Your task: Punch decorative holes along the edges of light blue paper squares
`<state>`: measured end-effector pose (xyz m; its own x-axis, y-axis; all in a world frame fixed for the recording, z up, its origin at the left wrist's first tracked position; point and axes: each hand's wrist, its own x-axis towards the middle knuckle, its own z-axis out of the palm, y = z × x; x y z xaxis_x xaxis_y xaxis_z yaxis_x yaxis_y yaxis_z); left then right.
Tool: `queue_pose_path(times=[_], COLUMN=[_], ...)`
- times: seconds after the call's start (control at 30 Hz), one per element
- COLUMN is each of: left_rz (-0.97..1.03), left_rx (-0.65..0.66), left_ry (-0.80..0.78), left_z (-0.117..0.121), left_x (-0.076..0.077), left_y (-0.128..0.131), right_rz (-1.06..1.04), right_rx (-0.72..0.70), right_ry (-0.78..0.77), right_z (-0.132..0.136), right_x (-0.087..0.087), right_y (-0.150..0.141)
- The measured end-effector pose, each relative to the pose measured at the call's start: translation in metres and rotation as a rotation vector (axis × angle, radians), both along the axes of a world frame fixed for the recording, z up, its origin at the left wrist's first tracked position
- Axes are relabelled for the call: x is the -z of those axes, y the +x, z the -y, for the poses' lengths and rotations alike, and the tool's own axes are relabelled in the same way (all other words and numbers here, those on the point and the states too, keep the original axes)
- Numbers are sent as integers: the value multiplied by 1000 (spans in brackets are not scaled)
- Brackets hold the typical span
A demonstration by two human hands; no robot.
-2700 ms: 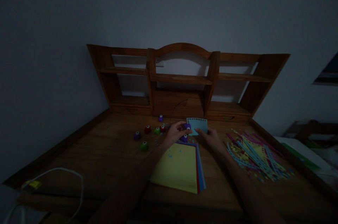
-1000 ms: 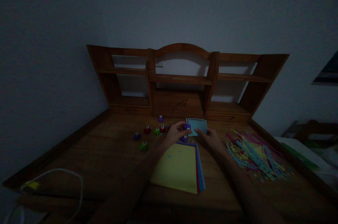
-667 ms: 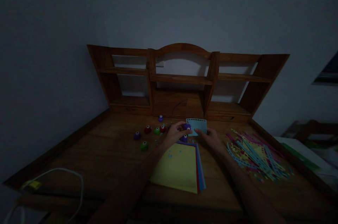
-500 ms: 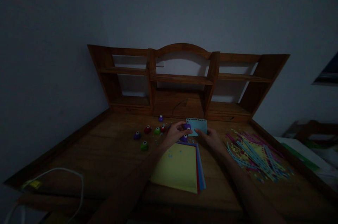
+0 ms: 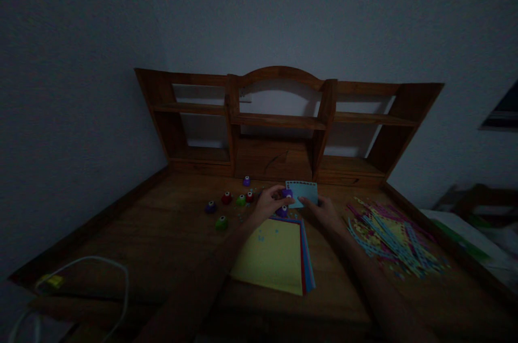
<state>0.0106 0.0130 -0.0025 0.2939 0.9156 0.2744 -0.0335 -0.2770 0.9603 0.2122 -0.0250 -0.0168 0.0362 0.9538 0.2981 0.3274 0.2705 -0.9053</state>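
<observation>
My left hand [image 5: 270, 203] is closed around a small purple craft punch [image 5: 287, 193], which sits at the left edge of a light blue sheet of paper [image 5: 305, 192]. Small holes run along the sheet's top edge and upper left side. The lower right of that sheet is pinched by my right hand [image 5: 321, 211], its thumb lying on top. Another purple punch [image 5: 282, 212] rests on the desk just below the left fingers. Beneath my left wrist lies a stack of coloured paper with a yellow sheet [image 5: 271, 256] uppermost, a few blue bits on it.
Several more punches, among them a green punch [image 5: 221, 223] and a red punch [image 5: 226, 198], stand left of my hands. A heap of punched paper strips [image 5: 392, 235] covers the desk's right side. A wooden shelf unit [image 5: 279, 122] rises behind. A white cable [image 5: 93, 258] loops at front left.
Hardly anything differs. Both hands keep their hold on the punch and the blue sheet, in almost the same place.
</observation>
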Motion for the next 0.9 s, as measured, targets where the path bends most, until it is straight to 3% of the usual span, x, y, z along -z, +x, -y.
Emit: queue_pose_path(times=[0.9], left_rz=[-7], left_rx=[11], left_ry=[30], left_z=[-2], left_x=[3], left_y=[0], right_rz=[9], right_rx=[-7], right_ry=[11], right_z=[-3], right_x=[5], right_y=[3])
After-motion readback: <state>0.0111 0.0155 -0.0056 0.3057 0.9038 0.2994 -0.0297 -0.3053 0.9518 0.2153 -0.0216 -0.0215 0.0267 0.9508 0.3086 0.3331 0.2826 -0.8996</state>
